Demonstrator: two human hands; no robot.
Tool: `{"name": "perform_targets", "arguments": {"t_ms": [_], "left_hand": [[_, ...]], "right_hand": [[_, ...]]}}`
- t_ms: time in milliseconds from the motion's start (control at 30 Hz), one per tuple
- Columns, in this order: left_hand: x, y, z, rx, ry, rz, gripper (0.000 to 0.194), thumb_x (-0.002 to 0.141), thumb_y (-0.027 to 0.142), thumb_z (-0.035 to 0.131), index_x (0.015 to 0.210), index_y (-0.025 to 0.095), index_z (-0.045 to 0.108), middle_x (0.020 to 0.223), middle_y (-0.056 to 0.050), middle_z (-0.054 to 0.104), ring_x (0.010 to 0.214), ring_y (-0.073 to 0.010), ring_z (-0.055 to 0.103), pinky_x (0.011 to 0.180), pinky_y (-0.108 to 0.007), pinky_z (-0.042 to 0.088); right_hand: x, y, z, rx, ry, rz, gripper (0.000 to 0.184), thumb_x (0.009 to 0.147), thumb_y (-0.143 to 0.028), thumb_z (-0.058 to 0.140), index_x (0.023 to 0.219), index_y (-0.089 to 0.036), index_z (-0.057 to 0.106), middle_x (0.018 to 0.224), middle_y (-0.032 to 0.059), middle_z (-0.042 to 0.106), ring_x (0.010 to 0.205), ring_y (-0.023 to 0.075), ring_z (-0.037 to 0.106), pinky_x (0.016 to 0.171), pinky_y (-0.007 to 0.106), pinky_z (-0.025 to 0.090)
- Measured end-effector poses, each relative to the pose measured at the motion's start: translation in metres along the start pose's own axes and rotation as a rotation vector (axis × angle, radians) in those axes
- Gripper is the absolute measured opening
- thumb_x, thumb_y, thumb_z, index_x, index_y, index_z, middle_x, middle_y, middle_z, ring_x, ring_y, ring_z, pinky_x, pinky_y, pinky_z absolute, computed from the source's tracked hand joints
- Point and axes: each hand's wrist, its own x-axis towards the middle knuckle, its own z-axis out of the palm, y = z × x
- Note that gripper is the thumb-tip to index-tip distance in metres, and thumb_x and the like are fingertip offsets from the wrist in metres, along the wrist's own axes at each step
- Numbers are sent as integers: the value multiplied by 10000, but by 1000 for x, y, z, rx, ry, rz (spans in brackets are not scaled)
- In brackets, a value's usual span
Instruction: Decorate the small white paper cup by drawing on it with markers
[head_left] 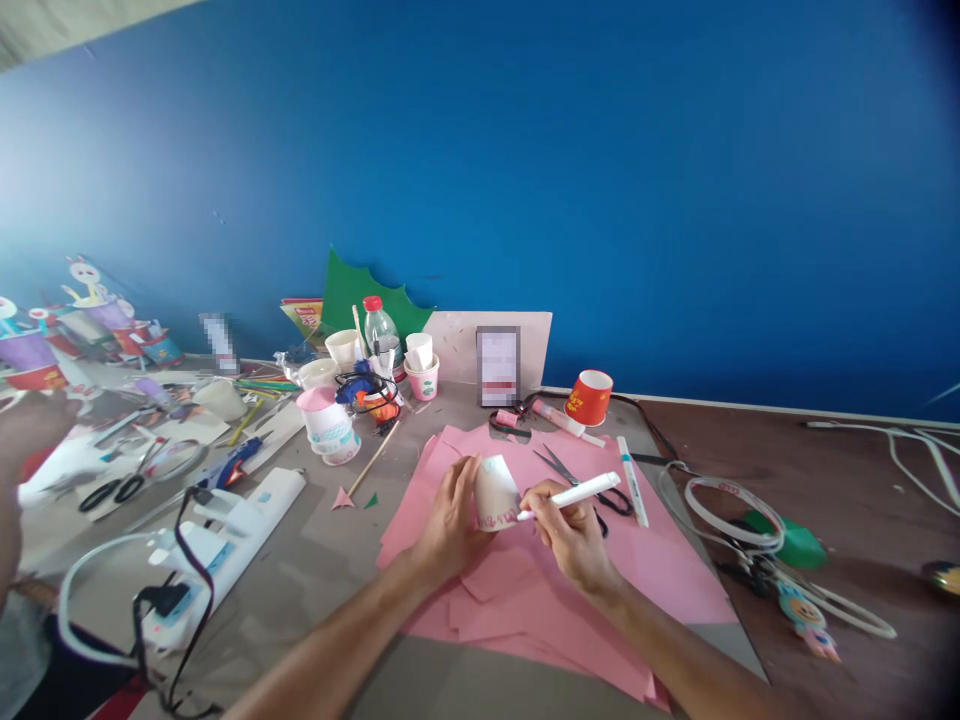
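My left hand (450,515) is closed around the left side of a white paper cup (496,492), which lies tilted above the pink paper. Pinkish-red marks run along the cup's lower edge. In my right hand (574,540) is a white marker (581,490), its tip against or very near those marks. Sheets of pink paper (555,620) lie spread beneath both hands. Black-handled scissors (559,465) rest just behind my right hand, partly hidden by it. A second marker (634,485), white with a teal end, lies to their right.
A red paper cup (589,400) and a phone (499,368) stand at the back. To the left are stacked white cups (330,430), a power strip (232,550) and other scissors (112,490). Coiled cable (735,510) lies right. Another person's arm (22,470) shows far left.
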Motion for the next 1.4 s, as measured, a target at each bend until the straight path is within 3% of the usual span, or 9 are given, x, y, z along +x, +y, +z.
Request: {"name": "perform_targets", "arguments": {"t_ms": [167,300,400,467,633,800,967,1200,1400], "left_hand": [[-1,-2,4,-23,47,12,847,808,219,660,1492,180,162,1345,-203,478,1277,-337,486,1027,-522,487],[-3,-5,4,-34,7,0,842,811,217,643,1499,177,160,1381,-211,457,1305,-342,467,1033,-536,481],[-4,-5,4,-22,-7,-8,807,830,225,604,1502,162,161,1400,-225,453,1327,-349,455,1039,-545,475],[-4,-5,4,0,21,2,758,858,257,574,1495,135,184,1391,-237,469,1329,-360,458,1040,-557,471],[-4,-2,5,62,66,31,710,896,336,557,1477,97,224,1353,-251,502,1302,-378,484,1037,-547,476],[-4,-3,3,60,41,22,731,897,337,543,1496,131,177,1368,-243,493,1299,-380,487,1026,-562,478],[-3,-4,2,39,21,55,758,891,305,548,1513,135,150,1372,-239,492,1297,-375,485,1023,-550,479],[-6,-3,5,-2,-4,99,792,909,324,525,1534,126,81,1390,-255,464,1334,-394,448,1022,-578,471],[-5,-2,0,-107,-44,20,1046,835,658,556,1546,169,-36,1498,-301,313,1347,-449,428,1031,-649,429]], "right_hand": [[1,0,-1,-52,12,-45,377,870,-498,557,626,-213,585,460,-65,335,435,101,251,431,262,229],[5,6,-4,0,59,-6,362,829,-479,607,611,-192,586,461,-70,339,432,82,248,425,241,209],[10,10,-5,145,163,88,385,790,-508,626,591,-180,589,448,-61,401,394,64,249,398,231,170],[15,10,-6,239,261,100,356,770,-493,645,604,-182,597,422,-61,419,391,70,299,400,223,208],[21,8,-9,243,386,48,338,796,-488,648,945,-185,634,585,-19,639,487,108,467,485,230,370],[16,16,-8,-15,260,-4,380,923,-491,500,1131,-178,558,634,-11,654,472,128,465,491,269,396],[14,19,-3,-236,130,-138,322,928,-434,507,1140,-193,528,893,79,709,763,217,664,733,368,524],[11,17,-2,-258,0,-28,427,822,-454,676,1152,-213,552,1012,113,717,902,295,694,787,438,553],[17,21,-7,38,19,-42,487,781,-414,737,1173,-240,503,1053,86,700,936,250,675,776,372,539]]}}
